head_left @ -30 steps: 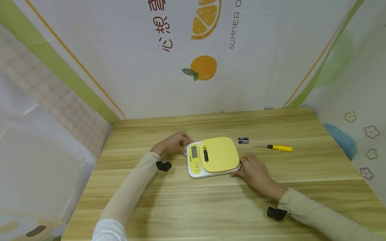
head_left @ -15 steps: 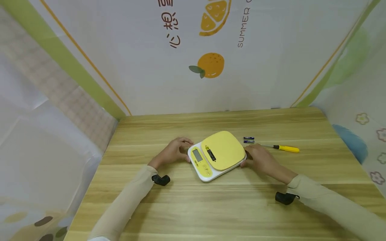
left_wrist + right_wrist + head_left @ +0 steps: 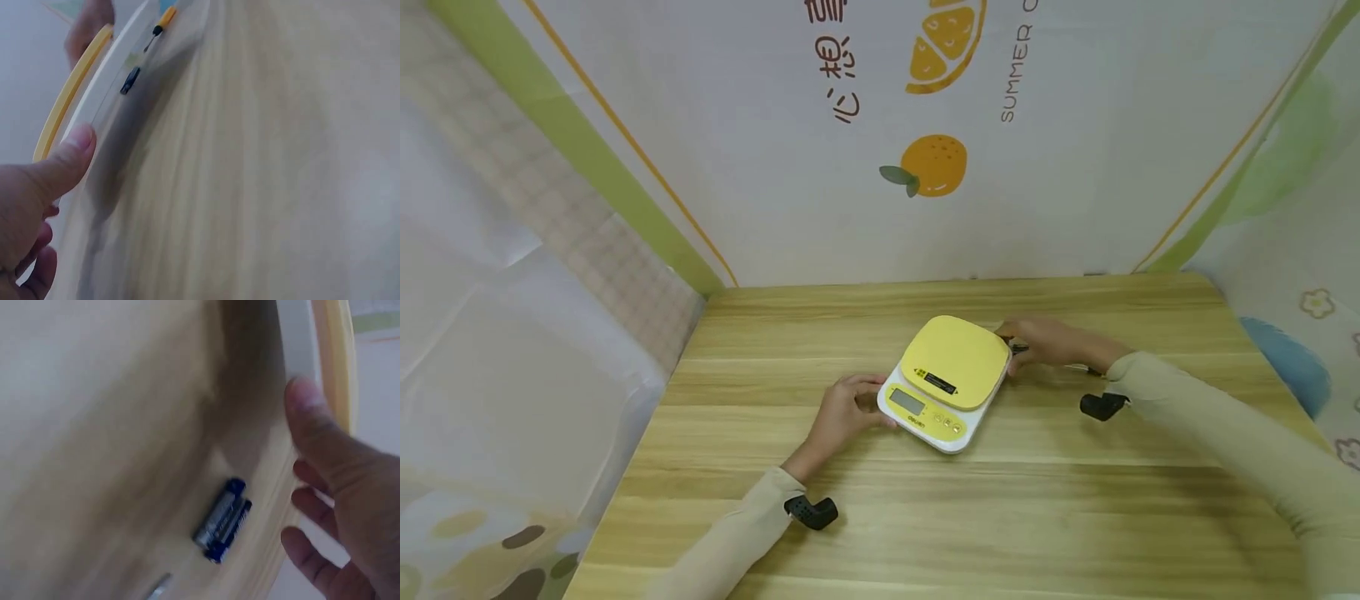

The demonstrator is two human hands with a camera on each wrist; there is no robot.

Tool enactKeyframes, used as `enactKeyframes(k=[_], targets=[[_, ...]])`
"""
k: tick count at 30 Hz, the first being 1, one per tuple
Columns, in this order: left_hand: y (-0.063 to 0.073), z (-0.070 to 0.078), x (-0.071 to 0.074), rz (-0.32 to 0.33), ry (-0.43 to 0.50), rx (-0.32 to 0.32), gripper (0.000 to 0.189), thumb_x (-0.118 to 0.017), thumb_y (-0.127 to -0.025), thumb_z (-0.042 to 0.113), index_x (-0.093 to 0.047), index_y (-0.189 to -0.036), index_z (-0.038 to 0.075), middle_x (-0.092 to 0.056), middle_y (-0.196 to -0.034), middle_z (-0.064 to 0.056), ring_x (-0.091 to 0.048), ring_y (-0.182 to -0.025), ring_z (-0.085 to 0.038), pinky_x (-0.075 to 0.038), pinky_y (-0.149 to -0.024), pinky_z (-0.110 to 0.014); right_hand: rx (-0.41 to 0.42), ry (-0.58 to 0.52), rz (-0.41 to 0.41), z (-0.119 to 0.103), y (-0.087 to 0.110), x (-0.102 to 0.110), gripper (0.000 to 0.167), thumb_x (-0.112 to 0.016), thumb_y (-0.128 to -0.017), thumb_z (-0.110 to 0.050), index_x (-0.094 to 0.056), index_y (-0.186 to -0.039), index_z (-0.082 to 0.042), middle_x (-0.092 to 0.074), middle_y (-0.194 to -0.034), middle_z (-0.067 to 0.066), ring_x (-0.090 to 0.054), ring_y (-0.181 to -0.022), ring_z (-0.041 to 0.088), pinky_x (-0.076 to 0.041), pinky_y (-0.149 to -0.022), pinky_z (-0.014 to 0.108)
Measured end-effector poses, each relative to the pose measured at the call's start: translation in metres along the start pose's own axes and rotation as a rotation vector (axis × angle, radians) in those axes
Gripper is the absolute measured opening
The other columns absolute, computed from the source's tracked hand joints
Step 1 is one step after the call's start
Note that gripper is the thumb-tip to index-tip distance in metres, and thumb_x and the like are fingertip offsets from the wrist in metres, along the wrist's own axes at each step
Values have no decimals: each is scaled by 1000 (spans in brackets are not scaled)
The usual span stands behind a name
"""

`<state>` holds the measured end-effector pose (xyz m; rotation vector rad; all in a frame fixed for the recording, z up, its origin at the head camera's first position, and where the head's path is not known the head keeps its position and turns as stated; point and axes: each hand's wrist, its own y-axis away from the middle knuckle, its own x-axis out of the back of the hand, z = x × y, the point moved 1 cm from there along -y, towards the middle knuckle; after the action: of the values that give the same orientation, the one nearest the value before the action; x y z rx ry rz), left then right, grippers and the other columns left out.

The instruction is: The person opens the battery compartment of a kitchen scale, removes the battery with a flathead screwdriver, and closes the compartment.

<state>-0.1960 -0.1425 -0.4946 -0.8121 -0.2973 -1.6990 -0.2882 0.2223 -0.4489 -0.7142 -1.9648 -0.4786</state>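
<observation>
Both hands hold a yellow and white kitchen scale (image 3: 958, 358) by opposite edges, display toward the person. My left hand (image 3: 844, 418) grips its near left corner; in the left wrist view the thumb (image 3: 78, 140) presses on the white rim. At the far right corner, my right hand (image 3: 1047, 342) grips the edge, with its thumb (image 3: 306, 403) on the white side in the right wrist view. A shadow under the scale suggests it is raised off the table. Fingertips beneath it are hidden.
Two blue batteries (image 3: 219, 515) lie side by side on the wooden table (image 3: 760, 350) near the right hand. A yellow-handled screwdriver (image 3: 164, 20) lies beyond them, mostly hidden by the right hand in the head view. A printed curtain (image 3: 820, 208) stands behind the table.
The scale has turned anticlockwise, its display swinging from the left side to the near side. My left hand has come nearer the person, while the right hand has moved farther away.
</observation>
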Motion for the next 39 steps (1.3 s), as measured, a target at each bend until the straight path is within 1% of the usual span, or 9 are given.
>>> enactKeyframes(k=[3,6,11,13,19,25,30,35,39], targets=[[9,5,-8,61,18,31,49,-98,-62,18,-80,-104,0,-73,-121,-10,-64,-120,-30,-51,-107,-48,39,-2,-36,9,-11,3,54,-81,-85,-29,-67,-129,0,-69,-121,11,-63,-116,34,-56,-99,53],[17,6,-14,93,28,51,48,-98,-61,19,-80,-102,1,-74,-120,-9,-65,-119,-29,-53,-104,-48,64,2,-62,16,-20,2,54,-81,-86,-30,-67,-129,-1,-68,-126,14,-62,-119,36,-53,-104,55],[27,6,-21,113,56,110,45,-99,-61,21,-81,-99,3,-75,-118,-5,-67,-105,-20,-58,-83,-30,76,41,-113,22,-29,-3,52,-77,-90,-32,-66,-132,-4,-66,-132,15,-59,-125,37,-49,-109,56],[29,7,-24,127,60,117,46,-99,-61,21,-80,-98,2,-75,-115,-6,-66,-94,-17,-56,-71,-23,85,68,-118,24,-32,-5,52,-77,-91,-32,-66,-133,-4,-66,-133,14,-59,-126,36,-48,-110,56],[24,15,-32,153,65,136,51,-100,-60,19,-79,-103,1,-76,-106,-6,-61,-79,-11,-53,-64,-17,115,162,-81,32,-38,-8,49,-77,-92,-27,-66,-130,0,-69,-124,14,-63,-116,33,-52,-105,54],[15,24,-42,146,-1,119,51,-100,-60,21,-78,-102,1,-73,-93,-4,-59,-75,-9,-51,-63,-18,104,274,-15,42,-42,-8,48,-78,-91,-26,-67,-129,2,-70,-123,17,-64,-113,34,-52,-104,55],[12,26,-49,130,-75,104,50,-100,-60,23,-78,-101,4,-64,-77,2,-51,-70,-6,-45,-61,-19,62,297,1,48,-44,-10,54,-77,-92,-27,-64,-134,3,-66,-130,21,-62,-119,36,-48,-107,56],[8,26,-49,99,-100,103,37,-99,-63,23,-79,-92,11,-60,-72,3,-48,-69,-8,-41,-60,-22,45,313,28,49,-46,-12,52,-78,-92,-28,-66,-133,1,-68,-128,19,-62,-118,36,-49,-107,56],[6,29,-44,47,-109,106,34,-97,-67,22,-79,-93,10,-59,-74,2,-48,-70,-9,-42,-62,-22,48,344,55,48,-47,-12,47,-78,-91,-29,-70,-128,-1,-71,-120,15,-64,-112,34,-51,-104,53]])
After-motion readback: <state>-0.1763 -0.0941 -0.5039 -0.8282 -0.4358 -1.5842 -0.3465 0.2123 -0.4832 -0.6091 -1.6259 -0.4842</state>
